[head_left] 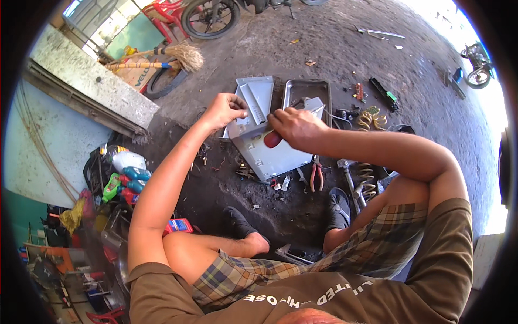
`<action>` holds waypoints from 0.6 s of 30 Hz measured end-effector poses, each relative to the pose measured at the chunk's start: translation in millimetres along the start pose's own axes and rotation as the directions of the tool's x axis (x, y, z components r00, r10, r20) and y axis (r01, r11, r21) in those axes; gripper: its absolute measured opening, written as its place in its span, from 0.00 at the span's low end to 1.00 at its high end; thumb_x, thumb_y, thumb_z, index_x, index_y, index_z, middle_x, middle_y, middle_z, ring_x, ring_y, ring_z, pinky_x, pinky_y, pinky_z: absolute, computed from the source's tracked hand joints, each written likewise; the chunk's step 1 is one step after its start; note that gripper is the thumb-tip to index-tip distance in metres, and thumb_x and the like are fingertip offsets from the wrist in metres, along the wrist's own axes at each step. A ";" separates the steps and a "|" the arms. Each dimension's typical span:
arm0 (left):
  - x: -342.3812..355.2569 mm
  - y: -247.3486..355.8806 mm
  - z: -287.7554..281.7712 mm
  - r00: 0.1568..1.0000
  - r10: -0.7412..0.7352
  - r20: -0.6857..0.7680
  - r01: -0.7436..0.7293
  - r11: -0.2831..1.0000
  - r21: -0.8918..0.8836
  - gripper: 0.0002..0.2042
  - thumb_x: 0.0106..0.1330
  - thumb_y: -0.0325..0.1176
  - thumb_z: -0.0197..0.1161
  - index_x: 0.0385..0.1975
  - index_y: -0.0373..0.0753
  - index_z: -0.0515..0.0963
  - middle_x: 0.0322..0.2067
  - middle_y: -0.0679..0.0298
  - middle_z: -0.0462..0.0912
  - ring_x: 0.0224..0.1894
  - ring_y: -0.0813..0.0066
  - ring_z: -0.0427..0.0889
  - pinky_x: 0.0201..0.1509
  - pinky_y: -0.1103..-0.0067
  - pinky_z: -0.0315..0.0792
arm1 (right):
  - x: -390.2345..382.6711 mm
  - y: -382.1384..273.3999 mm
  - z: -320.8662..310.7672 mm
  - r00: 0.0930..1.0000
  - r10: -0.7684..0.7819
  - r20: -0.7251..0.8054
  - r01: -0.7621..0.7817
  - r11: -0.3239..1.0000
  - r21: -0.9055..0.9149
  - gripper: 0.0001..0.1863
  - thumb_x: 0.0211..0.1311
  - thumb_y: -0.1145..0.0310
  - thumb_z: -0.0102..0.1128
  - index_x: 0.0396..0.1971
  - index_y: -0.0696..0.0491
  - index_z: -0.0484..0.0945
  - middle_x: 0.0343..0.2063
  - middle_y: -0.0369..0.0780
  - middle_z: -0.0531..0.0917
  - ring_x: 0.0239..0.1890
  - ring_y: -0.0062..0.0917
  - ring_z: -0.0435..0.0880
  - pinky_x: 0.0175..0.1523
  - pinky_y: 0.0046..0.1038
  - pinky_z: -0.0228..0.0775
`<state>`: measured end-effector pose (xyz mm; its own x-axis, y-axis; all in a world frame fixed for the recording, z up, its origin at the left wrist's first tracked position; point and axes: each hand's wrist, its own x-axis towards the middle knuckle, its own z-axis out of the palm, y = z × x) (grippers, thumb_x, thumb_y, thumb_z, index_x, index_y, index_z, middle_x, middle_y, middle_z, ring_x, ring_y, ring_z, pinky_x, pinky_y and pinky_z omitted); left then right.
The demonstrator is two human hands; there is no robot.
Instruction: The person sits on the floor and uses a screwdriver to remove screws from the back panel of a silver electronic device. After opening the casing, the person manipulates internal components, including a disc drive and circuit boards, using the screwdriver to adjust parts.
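Observation:
A grey sheet-metal case (270,156) stands on the dark ground between my feet, with a slotted grey panel (254,102) behind its upper edge. My left hand (224,112) is closed at the case's upper left corner, thumb and fingers bent around the metal. Over the top edge lies my right hand (299,128), its fingers curled round a tool with a red rounded handle (272,140); the tool's other end is hidden. Behind the case is a rectangular metal tray (306,85). Pliers with red handles (317,174) lie just in front.
Coil springs (366,175), a yellowish wire coil (372,117) and a green-and-black strip (384,94) lie to the right. Coloured bottles (129,175) crowd the left. Farther back are a straw broom (186,55), a loose tyre (165,81) and a motorcycle wheel (210,19).

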<state>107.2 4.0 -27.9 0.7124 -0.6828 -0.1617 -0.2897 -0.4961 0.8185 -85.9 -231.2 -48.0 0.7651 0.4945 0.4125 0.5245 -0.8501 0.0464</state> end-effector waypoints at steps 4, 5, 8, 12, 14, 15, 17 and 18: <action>52.7 0.5 -15.8 0.988 0.063 0.142 -0.091 0.976 0.200 0.13 0.59 0.23 0.79 0.43 0.31 0.88 0.34 0.64 0.91 0.37 0.78 0.88 0.41 0.77 0.81 | 15.7 -8.9 -10.5 0.996 -0.064 -0.058 0.060 0.996 -0.068 0.15 0.64 0.69 0.65 0.48 0.59 0.81 0.38 0.42 0.83 0.41 0.34 0.88 0.41 0.33 0.85; 67.9 16.1 -6.6 0.984 0.049 0.172 -0.087 0.971 0.222 0.13 0.60 0.24 0.79 0.44 0.32 0.88 0.35 0.64 0.92 0.36 0.79 0.88 0.38 0.77 0.80 | 10.8 -6.0 -9.0 0.997 -0.054 -0.050 0.051 0.997 -0.066 0.15 0.64 0.69 0.65 0.48 0.60 0.82 0.37 0.42 0.83 0.40 0.34 0.88 0.41 0.33 0.85; 103.2 42.7 -2.8 0.990 0.142 0.005 -0.141 0.983 0.114 0.12 0.65 0.30 0.78 0.45 0.32 0.88 0.35 0.63 0.92 0.35 0.78 0.89 0.37 0.77 0.80 | 18.5 -5.6 -8.7 0.995 -0.071 -0.063 0.068 0.997 -0.045 0.14 0.64 0.69 0.65 0.47 0.60 0.81 0.37 0.42 0.83 0.39 0.34 0.88 0.40 0.33 0.85; 126.0 81.1 12.9 0.962 0.223 -0.157 -0.204 0.971 0.127 0.14 0.69 0.35 0.77 0.48 0.34 0.89 0.36 0.62 0.93 0.36 0.78 0.90 0.36 0.78 0.80 | 17.9 -2.6 -16.9 0.998 -0.042 -0.037 0.041 0.999 -0.029 0.14 0.65 0.69 0.65 0.46 0.60 0.81 0.38 0.43 0.83 0.40 0.35 0.89 0.41 0.34 0.85; 124.2 83.9 13.7 0.948 0.260 -0.182 -0.218 0.951 0.219 0.15 0.70 0.38 0.77 0.49 0.35 0.89 0.37 0.60 0.93 0.37 0.79 0.91 0.38 0.78 0.80 | 18.9 -0.5 -18.0 0.998 -0.055 -0.036 0.054 0.998 -0.021 0.13 0.65 0.69 0.65 0.45 0.59 0.81 0.38 0.42 0.83 0.40 0.35 0.90 0.41 0.34 0.86; 121.0 79.8 9.2 0.941 0.292 -0.170 -0.241 0.933 0.267 0.15 0.71 0.38 0.76 0.49 0.35 0.89 0.37 0.60 0.94 0.37 0.78 0.91 0.39 0.77 0.81 | 21.0 -0.5 -19.8 0.997 -0.063 -0.039 0.062 0.998 -0.012 0.12 0.65 0.69 0.65 0.45 0.59 0.80 0.38 0.42 0.84 0.41 0.35 0.90 0.41 0.35 0.86; 102.9 67.7 -6.7 0.931 0.341 -0.128 -0.279 0.893 0.353 0.14 0.72 0.39 0.75 0.48 0.34 0.89 0.37 0.59 0.94 0.37 0.76 0.91 0.41 0.76 0.82 | 32.7 -3.2 -28.9 0.997 -0.075 -0.028 0.075 0.997 0.002 0.11 0.65 0.69 0.65 0.44 0.58 0.80 0.38 0.42 0.84 0.40 0.35 0.91 0.40 0.35 0.87; 95.0 61.5 -9.2 0.941 0.326 -0.087 -0.277 0.894 0.352 0.15 0.73 0.39 0.74 0.49 0.34 0.89 0.39 0.59 0.94 0.39 0.75 0.91 0.44 0.76 0.82 | 32.1 0.2 -30.0 0.996 -0.083 -0.022 0.083 0.996 0.008 0.11 0.66 0.69 0.64 0.43 0.57 0.80 0.38 0.42 0.84 0.40 0.35 0.92 0.39 0.36 0.87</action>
<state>162.9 -86.4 12.1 0.6318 -0.7579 0.1627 -0.6815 -0.4431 0.5824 -72.4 -220.9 -7.4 0.7103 0.5595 0.4272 0.5894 -0.8045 0.0736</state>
